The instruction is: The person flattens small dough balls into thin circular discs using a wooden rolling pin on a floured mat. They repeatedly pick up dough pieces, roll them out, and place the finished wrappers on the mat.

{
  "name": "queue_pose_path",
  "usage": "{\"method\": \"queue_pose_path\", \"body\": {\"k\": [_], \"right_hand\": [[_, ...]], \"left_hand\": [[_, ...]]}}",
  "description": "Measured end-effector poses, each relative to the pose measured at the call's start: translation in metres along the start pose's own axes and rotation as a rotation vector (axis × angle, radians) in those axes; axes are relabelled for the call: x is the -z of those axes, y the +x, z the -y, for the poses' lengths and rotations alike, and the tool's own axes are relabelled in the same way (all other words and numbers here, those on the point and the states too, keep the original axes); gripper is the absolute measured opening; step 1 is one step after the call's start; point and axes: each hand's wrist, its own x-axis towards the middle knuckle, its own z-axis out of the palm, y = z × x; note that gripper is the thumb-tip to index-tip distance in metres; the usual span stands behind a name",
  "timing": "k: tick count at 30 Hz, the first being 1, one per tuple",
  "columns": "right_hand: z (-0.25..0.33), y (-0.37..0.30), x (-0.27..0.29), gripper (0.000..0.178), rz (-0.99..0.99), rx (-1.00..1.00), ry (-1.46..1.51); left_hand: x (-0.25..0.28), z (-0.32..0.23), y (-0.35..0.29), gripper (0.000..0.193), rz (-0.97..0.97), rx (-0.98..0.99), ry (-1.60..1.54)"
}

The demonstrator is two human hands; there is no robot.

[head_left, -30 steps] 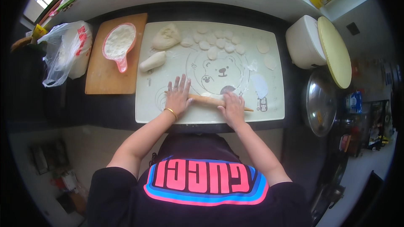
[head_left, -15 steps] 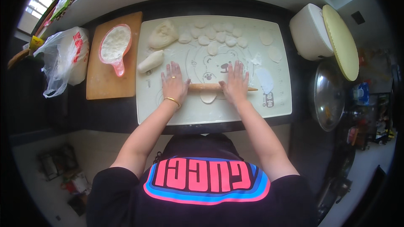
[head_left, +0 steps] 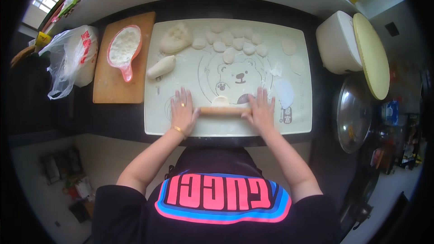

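Note:
A wooden rolling pin [head_left: 224,111] lies crosswise near the front of a pale green mat [head_left: 205,128] printed with a bear. My left hand [head_left: 182,112] presses flat over its left end, fingers spread, a ring and a gold bangle on that arm. Over the right end rests my right hand [head_left: 261,112], palm down with fingers stretched out. A small dough round [head_left: 220,101] pokes out beyond the pin's far side; the pin covers its near part. Along the back of the mat sit several small dough pieces [head_left: 228,55], a large dough lump [head_left: 176,38] and a dough roll [head_left: 161,67].
To the left, a red scoop of flour [head_left: 125,46] stands on a wooden board [head_left: 110,88], beside a plastic bag [head_left: 74,58]. Thin dough sheets [head_left: 288,47] lie at the mat's right. Past it are a white bin [head_left: 339,45], its yellow lid [head_left: 370,56] and a metal lid [head_left: 353,115].
Both hands have rolled the pin toward my body. The dough round, which stuck out on the near side, now shows on the pin's far side.

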Motion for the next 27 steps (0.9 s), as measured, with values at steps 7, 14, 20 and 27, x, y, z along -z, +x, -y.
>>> {"method": "queue_pose_path", "body": {"k": [7,14,20,27], "right_hand": [[-0.001,-0.025,0.001,0.03,-0.149,0.197,0.08],[-0.028,-0.022,0.016,0.025,-0.033,0.164,0.144],[-0.017,0.018,0.019,0.044,0.166,0.172,0.145],[-0.036,0.072,0.009,0.075,0.179,0.164,-0.025]], "left_hand": [[0.016,-0.056,0.032,0.038,0.006,-0.169,-0.382],[0.0,-0.05,0.044,0.043,-0.14,-0.402,-0.571],[-0.006,-0.03,-0.016,0.064,-0.23,-0.013,0.057],[0.008,-0.041,0.01,0.073,-0.146,0.077,0.053]]}}
